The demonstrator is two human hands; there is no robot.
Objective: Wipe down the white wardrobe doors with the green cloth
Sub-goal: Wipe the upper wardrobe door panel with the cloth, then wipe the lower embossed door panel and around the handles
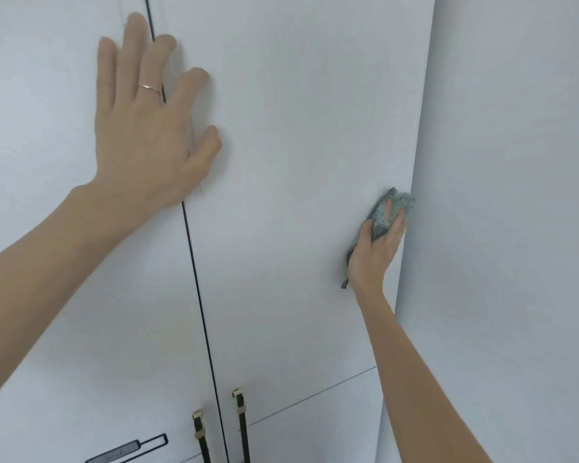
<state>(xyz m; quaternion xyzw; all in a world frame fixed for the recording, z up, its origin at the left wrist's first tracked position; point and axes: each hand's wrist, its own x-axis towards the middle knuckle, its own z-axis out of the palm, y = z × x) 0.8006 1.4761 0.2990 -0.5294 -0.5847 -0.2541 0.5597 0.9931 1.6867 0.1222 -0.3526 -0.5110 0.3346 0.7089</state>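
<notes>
Two white wardrobe doors fill the view, the left door (pixel 47 228) and the right door (pixel 298 162), split by a dark vertical gap. My left hand (pixel 144 128) lies flat with spread fingers across that gap, high up, pressing on both doors. My right hand (pixel 375 252) grips the green cloth (pixel 393 205) and presses it against the right door near its right edge. The cloth is bunched, with a dark patterned hem showing above and below my hand.
Two dark handles with gold ends (pixel 199 436) (pixel 241 419) hang at the bottom beside the gap. A dark slim handle (pixel 131 449) sits at the lower left. A plain white wall (pixel 515 228) adjoins the right door's edge.
</notes>
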